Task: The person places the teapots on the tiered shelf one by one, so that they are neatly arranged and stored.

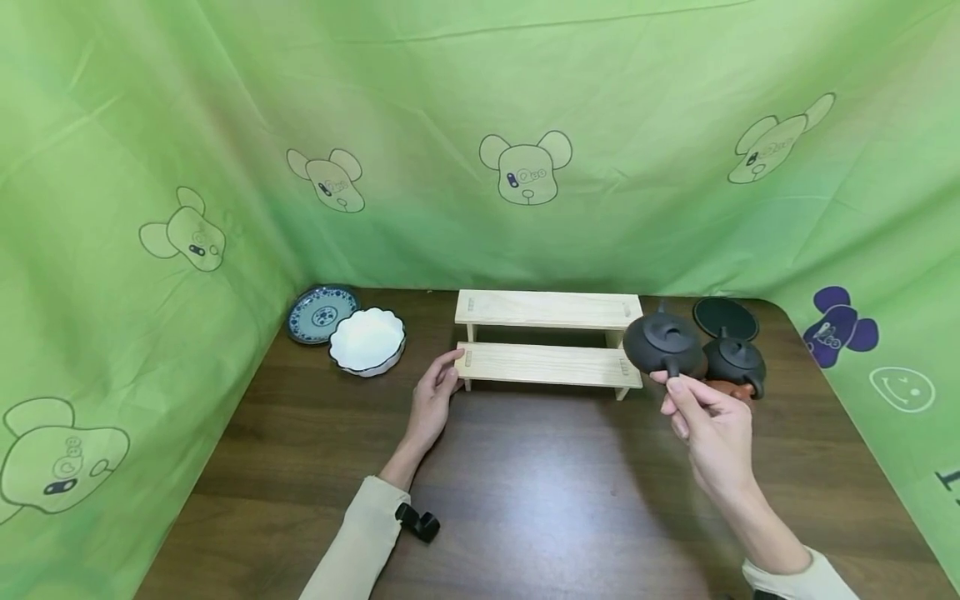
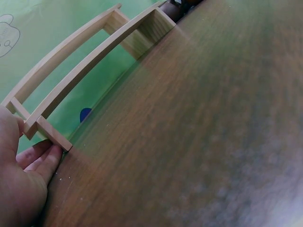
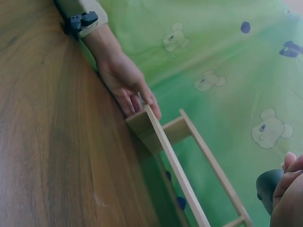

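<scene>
A two-tier pale wooden shelf (image 1: 547, 364) stands at the back middle of the table. At the left end of its lower tier, my left hand (image 1: 431, 402) holds the corner, with fingers against the board and the end leg (image 2: 54, 134). Right of the shelf, my right hand (image 1: 712, 429) pinches a dark teapot (image 1: 663, 340) by a narrow part on its near side. That teapot is held up in the air. Behind it sit another dark teapot (image 1: 737, 364) and a reddish-brown piece (image 1: 741, 390), mostly hidden by the hand.
To the left of the shelf, a white scalloped bowl (image 1: 367, 340) stands beside a blue patterned plate (image 1: 324, 314). A round black dish (image 1: 725, 318) lies at the back right. Green cloth (image 1: 420, 242) hangs behind and along both sides of the brown table (image 1: 525, 500).
</scene>
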The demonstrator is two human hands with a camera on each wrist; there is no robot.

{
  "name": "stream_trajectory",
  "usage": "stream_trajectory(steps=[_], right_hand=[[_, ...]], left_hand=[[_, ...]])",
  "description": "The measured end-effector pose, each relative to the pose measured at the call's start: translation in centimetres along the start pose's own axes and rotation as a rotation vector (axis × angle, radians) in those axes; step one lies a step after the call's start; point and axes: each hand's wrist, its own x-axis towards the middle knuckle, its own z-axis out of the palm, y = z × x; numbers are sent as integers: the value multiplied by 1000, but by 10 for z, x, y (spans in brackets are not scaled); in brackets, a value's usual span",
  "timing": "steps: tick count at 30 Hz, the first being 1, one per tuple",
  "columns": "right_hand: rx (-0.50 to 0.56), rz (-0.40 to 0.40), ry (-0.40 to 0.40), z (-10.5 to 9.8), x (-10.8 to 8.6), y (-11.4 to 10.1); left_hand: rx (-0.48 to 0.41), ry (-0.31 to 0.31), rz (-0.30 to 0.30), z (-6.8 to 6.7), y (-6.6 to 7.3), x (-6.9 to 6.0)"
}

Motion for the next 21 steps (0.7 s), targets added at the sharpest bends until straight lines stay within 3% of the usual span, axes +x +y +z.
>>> stream_trajectory(steps=[5, 13, 21], right_hand=[[14, -12, -29, 11, 2, 4], [-8, -19, -50, 29, 3, 10], [-43, -21, -68, 48, 6, 20]], left_hand=[[16, 5, 41, -1, -3, -1], [-22, 7, -18, 1, 2, -1], [-15, -2, 7, -1, -3, 0]])
